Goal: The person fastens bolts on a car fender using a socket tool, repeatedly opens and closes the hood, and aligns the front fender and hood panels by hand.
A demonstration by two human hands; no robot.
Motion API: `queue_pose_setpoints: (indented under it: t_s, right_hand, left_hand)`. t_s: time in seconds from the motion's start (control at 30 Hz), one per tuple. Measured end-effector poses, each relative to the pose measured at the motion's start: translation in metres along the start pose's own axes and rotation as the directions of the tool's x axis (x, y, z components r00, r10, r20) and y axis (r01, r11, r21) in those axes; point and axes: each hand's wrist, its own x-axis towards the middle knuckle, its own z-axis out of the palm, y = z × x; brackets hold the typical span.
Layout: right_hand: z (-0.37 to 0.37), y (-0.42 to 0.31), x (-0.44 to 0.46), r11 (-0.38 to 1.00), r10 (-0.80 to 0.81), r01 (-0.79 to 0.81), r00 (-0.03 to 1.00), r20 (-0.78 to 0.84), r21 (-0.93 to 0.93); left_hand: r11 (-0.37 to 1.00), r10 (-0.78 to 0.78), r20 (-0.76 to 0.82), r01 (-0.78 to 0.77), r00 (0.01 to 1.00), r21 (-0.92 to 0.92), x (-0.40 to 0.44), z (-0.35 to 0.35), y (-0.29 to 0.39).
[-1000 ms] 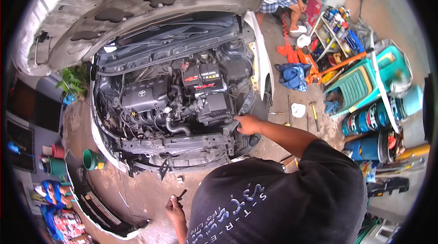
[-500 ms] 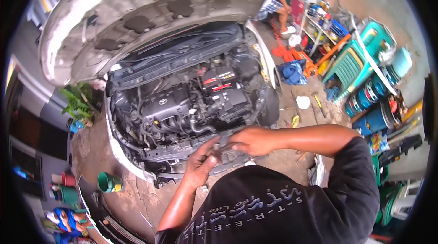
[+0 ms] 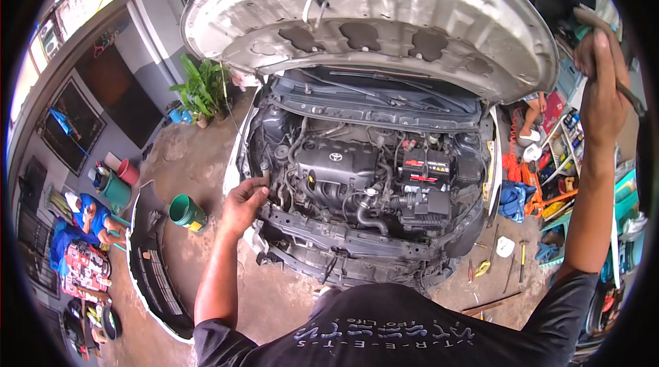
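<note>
My left hand (image 3: 244,205) is closed, thumb against curled fingers, at the left front corner of the engine bay. Whether a small thing sits in its fingertips cannot be made out. High at the right edge, my right hand (image 3: 605,96) is raised and wrapped around a dark, rod-like tool (image 3: 630,99), whose kind is unclear. Below and between my hands is the open engine bay, with a black engine cover (image 3: 338,159), a battery (image 3: 427,166) and a front crossmember (image 3: 343,236). The raised hood (image 3: 384,6) stands over it.
A detached bumper (image 3: 141,264) lies on the floor at left, beside a green bucket (image 3: 187,212). A seated person (image 3: 96,216) is at far left. At right are a hammer (image 3: 522,264), a blue cloth (image 3: 515,200) and a cluttered rack (image 3: 564,140). Another person's leg (image 3: 531,120) shows behind.
My hands were together over the front crossmember. They have parted: the right rose far up to the right, the left moved to the bay's left corner. The view has turned left.
</note>
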Motion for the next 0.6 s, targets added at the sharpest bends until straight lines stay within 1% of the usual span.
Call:
queue_pose_setpoints:
  t_s: [0.07,0.1,0.13,0.17,0.2,0.23,0.27,0.3,0.37,0.4,0.47,0.5,0.57,0.6]
  right_hand:
    - [0.037,-0.002,0.035,0.947,-0.219,0.184,0.969,-0.113,-0.262]
    - [0.063,-0.003,0.058,0.946,-0.223,0.185,0.968,-0.118,-0.267]
    - [0.091,-0.003,0.085,0.845,-0.493,0.411,0.847,-0.199,-0.343]
    - [0.114,-0.004,0.102,0.684,-0.716,0.585,0.653,-0.247,-0.436]
    - [0.131,-0.004,0.11,0.678,-0.72,0.582,0.649,-0.245,-0.449]
    - [0.147,-0.003,0.118,0.75,-0.599,0.42,0.76,-0.253,-0.511]
    - [0.164,0.001,0.125,0.787,-0.457,0.243,0.847,-0.272,-0.568]
    - [0.181,0.019,0.136,0.648,-0.586,0.291,0.781,-0.216,-0.704]
    - [0.195,0.053,0.142,0.731,-0.394,0.032,0.836,-0.383,-0.682]
    - [0.197,0.06,0.15,0.719,-0.407,0.038,0.832,-0.377,-0.694]
    - [0.2,0.071,0.158,0.697,-0.371,-0.115,0.787,-0.493,-0.708]
    - [0.203,0.069,0.157,0.685,-0.379,-0.114,0.788,-0.486,-0.72]
    - [0.206,0.064,0.16,0.718,-0.363,-0.234,0.677,-0.64,-0.655]
    - [0.198,0.069,0.165,0.66,-0.397,-0.246,0.687,-0.609,-0.709]
  left_hand:
    - [0.995,0.055,-0.064,-0.049,0.996,0.086,0.036,-0.044,-0.01]
    - [0.989,0.085,-0.099,-0.072,0.991,0.133,0.057,-0.065,-0.017]
    - [0.986,0.077,-0.128,-0.057,0.989,0.157,0.08,-0.086,-0.021]
    - [0.99,0.095,-0.142,-0.078,0.985,0.115,0.104,-0.106,-0.026]
    - [0.984,0.086,-0.186,-0.054,0.979,0.169,0.132,-0.127,-0.034]
    - [0.976,0.08,-0.232,-0.029,0.97,0.214,0.164,-0.146,-0.042]
    - [0.971,0.098,-0.26,-0.034,0.961,0.237,0.195,-0.163,-0.05]
    - [0.972,0.105,-0.248,-0.046,0.963,0.231,0.227,-0.177,-0.056]
    - [0.962,0.108,-0.339,-0.012,0.935,0.274,0.295,-0.202,-0.066]
    - [0.965,0.113,-0.329,-0.024,0.937,0.263,0.341,-0.217,-0.083]
    - [0.882,0.371,-0.404,-0.182,0.836,0.434,0.427,-0.237,-0.12]
    - [0.907,0.278,-0.397,-0.103,0.875,0.407,0.442,-0.236,-0.102]
    - [0.899,0.274,-0.45,-0.06,0.85,0.435,0.468,-0.223,-0.077]
    - [0.91,0.264,-0.453,-0.065,0.851,0.409,0.495,-0.223,-0.079]
